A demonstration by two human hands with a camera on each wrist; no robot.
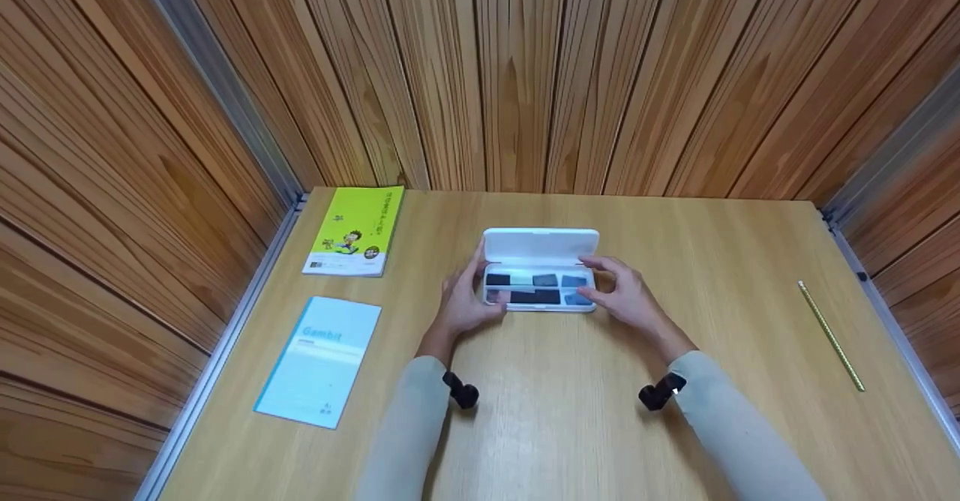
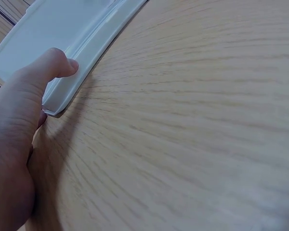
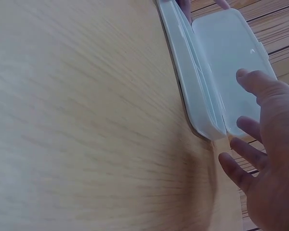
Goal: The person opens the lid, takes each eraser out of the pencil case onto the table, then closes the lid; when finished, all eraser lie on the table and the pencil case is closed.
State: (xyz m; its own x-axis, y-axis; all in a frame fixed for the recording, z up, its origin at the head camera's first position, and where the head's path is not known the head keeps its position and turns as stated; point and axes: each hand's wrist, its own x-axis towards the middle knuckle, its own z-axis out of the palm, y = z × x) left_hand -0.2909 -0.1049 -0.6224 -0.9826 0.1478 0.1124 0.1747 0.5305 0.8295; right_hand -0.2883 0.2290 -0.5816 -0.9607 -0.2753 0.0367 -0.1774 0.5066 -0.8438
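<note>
A white pencil case (image 1: 541,308) lies at the middle of the table, its lid (image 1: 540,246) raised at the back. Dark and blue-grey rectangular pieces (image 1: 534,297) fill parts of its compartments. My left hand (image 1: 461,304) holds the left end of the case. In the left wrist view the bent thumb (image 2: 62,66) lies over the front rim, while the other fingers are mostly hidden behind the end. Beside the right end is my right hand (image 1: 634,298). The right wrist view shows its fingers (image 3: 238,171) spread, with a gap between them and the case.
A yellow-green book (image 1: 356,231) lies at the table's back left. Nearer on the left is a light blue "Gambit" notebook (image 1: 319,362). A thin gold stick (image 1: 831,336) lies near the right edge. Wooden panels (image 1: 517,73) enclose the table (image 1: 555,411) at the back and sides.
</note>
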